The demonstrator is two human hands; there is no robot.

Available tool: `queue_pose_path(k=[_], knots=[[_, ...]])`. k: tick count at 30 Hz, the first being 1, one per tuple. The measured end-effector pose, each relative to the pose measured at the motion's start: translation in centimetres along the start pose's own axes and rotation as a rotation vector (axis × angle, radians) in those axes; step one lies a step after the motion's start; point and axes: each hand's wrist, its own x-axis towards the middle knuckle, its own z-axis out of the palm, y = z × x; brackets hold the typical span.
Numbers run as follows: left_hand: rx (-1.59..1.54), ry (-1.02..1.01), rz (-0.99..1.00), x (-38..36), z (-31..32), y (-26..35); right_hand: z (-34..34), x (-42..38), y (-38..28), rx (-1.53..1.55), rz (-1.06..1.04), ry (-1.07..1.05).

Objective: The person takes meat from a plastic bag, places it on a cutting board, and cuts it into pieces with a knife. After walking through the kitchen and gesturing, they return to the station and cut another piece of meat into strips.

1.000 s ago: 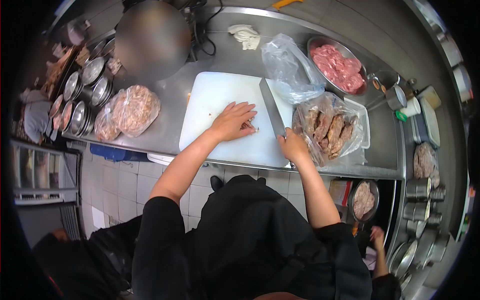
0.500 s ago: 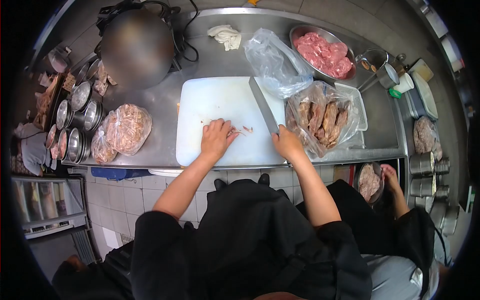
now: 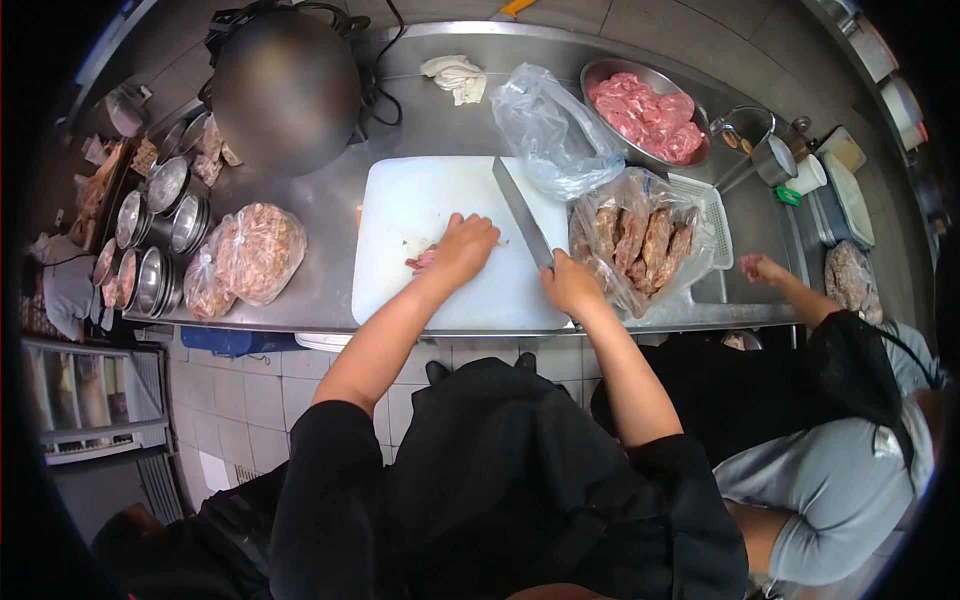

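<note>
My right hand (image 3: 574, 286) is closed around the handle of a large knife (image 3: 522, 212), its blade lying across the right side of the white cutting board (image 3: 400, 195). Over the middle of the board is my left hand (image 3: 466, 248), fingers curled down; what lies beneath them is hidden. Small scraps of reddish meat (image 3: 421, 262) lie on the board by that hand's left side. To the right of the knife, an open plastic bag (image 3: 640, 240) holds several long pieces of browned meat.
Behind the board are an empty-looking plastic bag (image 3: 548, 130), a bowl of raw meat (image 3: 650, 118) and a cloth (image 3: 457, 78). Filled bags (image 3: 258, 253) and stacked metal bowls (image 3: 168, 190) stand left. A co-worker's hand (image 3: 763, 269) reaches over the counter at right.
My left hand has moved up and right, uncovering meat scraps. The right hand and knife stay nearly still. The co-worker's hand has risen from a bowl below the counter edge.
</note>
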Motion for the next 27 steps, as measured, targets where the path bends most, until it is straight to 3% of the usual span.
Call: queue_pose_path(k=[3,6,8,9,11,12,13,15,20,25,27], knots=[[0.075,-0.059,-0.035,1.8,-1.8,-3.4,0.2,0.0,0.1,0.007,0.007,0.005],[0.151,-0.246,-0.156,1.2,-3.6,-7.5,0.6,0.2,0.5,0.013,0.018,0.007],[0.107,-0.55,-0.227,0.6,-6.0,-8.4,0.6,0.1,0.7,0.018,0.02,0.006],[0.11,-0.551,-0.226,0.5,-7.3,-7.8,0.6,0.1,0.7,0.018,0.019,0.01],[-0.135,-0.657,-0.441,-1.0,-9.4,-6.2,0.5,0.0,0.6,0.021,0.017,0.009],[-0.114,-0.379,-0.219,-3.5,-7.1,-7.5,0.4,0.0,0.5,0.027,0.018,0.005],[-0.114,-0.38,-0.223,-4.8,-7.0,-6.1,0.4,0.1,0.5,0.032,0.02,0.001],[-0.023,-0.084,-0.157,-6.3,-6.9,-2.3,0.3,0.2,0.5,0.027,0.012,-0.01],[0.079,0.08,-0.253,-6.6,-2.0,-1.8,-0.3,0.5,-0.2,-0.036,-0.005,-0.05],[0.072,0.102,-0.348,-5.5,-2.1,-1.8,-1.7,0.0,-3.0,-0.143,-0.052,-0.015],[-0.015,0.207,-0.37,-5.8,-2.1,-1.8,-2.3,-0.1,-5.0,-0.144,-0.086,-0.027]])
